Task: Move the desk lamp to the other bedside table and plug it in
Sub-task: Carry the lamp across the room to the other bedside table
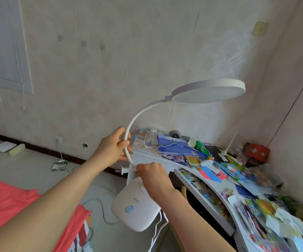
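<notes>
A white desk lamp is held in the air, with a round flat head (209, 91), a curved neck and a rounded base (136, 206) bearing a blue button. My left hand (110, 148) grips the curved neck midway. Just above the base, my right hand (152, 173) pinches the lamp's white plug (122, 170), whose prongs point left. The white cord (158, 228) hangs in loops below the base. A white table (147, 155) heaped with clutter stands to the right of the lamp.
A wall socket (58, 139) with a plugged cable sits low on the far wall, another opening (84, 145) beside it. A red bedspread (10, 206) fills the lower left. Papers, a bottle (150, 137) and a red box (256, 151) crowd the table. A cable lies on the floor.
</notes>
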A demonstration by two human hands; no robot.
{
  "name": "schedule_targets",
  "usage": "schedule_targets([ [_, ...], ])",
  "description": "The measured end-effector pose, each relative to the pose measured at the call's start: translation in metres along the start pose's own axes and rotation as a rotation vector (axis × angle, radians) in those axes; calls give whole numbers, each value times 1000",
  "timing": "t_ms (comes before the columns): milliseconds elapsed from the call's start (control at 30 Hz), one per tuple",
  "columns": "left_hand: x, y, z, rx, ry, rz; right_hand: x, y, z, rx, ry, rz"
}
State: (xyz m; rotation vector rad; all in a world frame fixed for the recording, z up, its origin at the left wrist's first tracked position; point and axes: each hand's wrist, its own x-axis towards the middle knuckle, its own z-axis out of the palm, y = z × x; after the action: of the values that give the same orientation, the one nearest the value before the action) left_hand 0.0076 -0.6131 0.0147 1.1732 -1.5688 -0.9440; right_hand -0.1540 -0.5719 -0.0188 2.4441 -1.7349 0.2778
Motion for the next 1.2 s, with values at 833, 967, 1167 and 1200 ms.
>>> schedule_targets([
  [833, 230, -71, -9, 51, 260, -74, 261, 105, 71, 87, 42, -291],
  [967, 253, -80, -1, 52, 321, -86, 286, 125, 78, 84, 44, -359],
  [1167, 287, -99, -8, 41, 389, -101, 333, 132, 93, 105, 27, -427],
  [1200, 292, -102, -12, 42, 393, -99, 340, 130, 95, 113, 24, -441],
])
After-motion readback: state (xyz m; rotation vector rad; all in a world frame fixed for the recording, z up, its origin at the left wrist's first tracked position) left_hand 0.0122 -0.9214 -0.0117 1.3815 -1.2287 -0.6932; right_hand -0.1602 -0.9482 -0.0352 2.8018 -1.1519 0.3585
